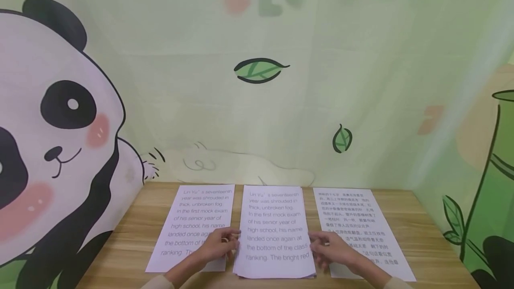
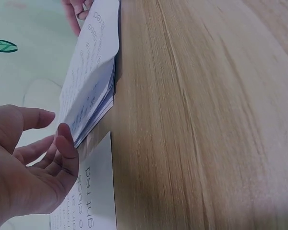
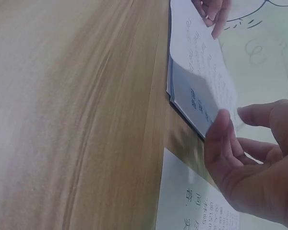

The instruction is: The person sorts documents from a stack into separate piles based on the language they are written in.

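A stack of printed paper sheets [image 1: 273,231] lies in the middle of the table, English text on top. At its left edge is my left hand [image 1: 218,245], and my right hand [image 1: 327,248] is at its right edge. Both hands have bent, spread fingers, with thumb and fingers apart. In the left wrist view the left fingertips [image 2: 65,136] are close to the stack [image 2: 93,72]; the right fingertips [image 3: 223,120] are likewise near it in the right wrist view. The top sheet bows up at its sides, with print visible below; exact contact is unclear.
To the left lies a sheet with English text [image 1: 196,217], partly under my left forearm. A sheet with Chinese characters [image 1: 349,217] lies to the right, partly behind my right hand. The wooden table [image 1: 120,249] meets a panda-printed cloth backdrop [image 1: 180,79].
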Demonstrator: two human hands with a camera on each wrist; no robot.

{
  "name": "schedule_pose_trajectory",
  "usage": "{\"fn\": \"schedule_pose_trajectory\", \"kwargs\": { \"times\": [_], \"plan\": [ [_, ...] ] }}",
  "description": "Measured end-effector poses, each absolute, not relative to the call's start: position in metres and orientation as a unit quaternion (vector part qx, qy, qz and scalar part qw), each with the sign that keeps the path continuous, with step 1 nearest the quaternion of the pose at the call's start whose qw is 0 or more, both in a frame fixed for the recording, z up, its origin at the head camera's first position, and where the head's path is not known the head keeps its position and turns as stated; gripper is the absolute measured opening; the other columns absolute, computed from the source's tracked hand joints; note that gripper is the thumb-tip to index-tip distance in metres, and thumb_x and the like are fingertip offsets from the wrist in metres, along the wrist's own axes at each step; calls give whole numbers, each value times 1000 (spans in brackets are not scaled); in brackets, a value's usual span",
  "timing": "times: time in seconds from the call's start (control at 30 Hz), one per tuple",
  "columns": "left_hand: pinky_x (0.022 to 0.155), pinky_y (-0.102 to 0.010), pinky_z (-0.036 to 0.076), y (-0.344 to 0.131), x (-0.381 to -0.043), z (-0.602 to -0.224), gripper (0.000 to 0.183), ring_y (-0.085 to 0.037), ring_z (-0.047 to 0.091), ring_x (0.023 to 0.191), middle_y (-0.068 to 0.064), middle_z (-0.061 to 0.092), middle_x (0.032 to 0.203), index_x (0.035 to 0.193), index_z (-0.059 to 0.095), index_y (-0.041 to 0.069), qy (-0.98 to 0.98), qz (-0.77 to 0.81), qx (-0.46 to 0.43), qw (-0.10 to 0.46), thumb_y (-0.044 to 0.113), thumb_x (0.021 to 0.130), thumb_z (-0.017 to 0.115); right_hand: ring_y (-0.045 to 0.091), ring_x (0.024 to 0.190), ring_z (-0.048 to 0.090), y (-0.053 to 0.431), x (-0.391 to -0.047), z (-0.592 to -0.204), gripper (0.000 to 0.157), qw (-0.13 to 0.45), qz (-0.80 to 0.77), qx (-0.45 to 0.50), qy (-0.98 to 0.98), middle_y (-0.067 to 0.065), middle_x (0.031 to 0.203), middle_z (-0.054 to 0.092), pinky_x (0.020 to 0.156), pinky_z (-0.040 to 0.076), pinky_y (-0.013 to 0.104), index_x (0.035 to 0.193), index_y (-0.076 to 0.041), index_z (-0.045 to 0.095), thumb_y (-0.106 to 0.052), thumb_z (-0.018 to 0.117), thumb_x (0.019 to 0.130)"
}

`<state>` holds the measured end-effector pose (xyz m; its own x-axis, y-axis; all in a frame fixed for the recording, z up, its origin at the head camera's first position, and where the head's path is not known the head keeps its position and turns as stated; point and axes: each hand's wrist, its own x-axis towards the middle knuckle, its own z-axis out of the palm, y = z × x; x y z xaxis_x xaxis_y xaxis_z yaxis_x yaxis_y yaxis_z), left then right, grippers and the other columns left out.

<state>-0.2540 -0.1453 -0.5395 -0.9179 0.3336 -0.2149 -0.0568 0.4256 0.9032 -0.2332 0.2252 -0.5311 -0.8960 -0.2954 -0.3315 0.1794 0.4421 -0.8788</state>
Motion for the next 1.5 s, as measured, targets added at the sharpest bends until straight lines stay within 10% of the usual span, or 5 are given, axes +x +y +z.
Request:
{"fn": "schedule_pose_trajectory", "kwargs": {
  "times": [1.5],
  "plan": [
    [70,-32,62,-140,-255,-555,48,-13,69,74,-11,71,98,131,56,-11,788,581,49,195,1,87,71,23,92,74,222,-239,-541,60,228,-564,45,793,9,101,74,79,63,39,147,7,44,-8,68,93]
  ]
}}
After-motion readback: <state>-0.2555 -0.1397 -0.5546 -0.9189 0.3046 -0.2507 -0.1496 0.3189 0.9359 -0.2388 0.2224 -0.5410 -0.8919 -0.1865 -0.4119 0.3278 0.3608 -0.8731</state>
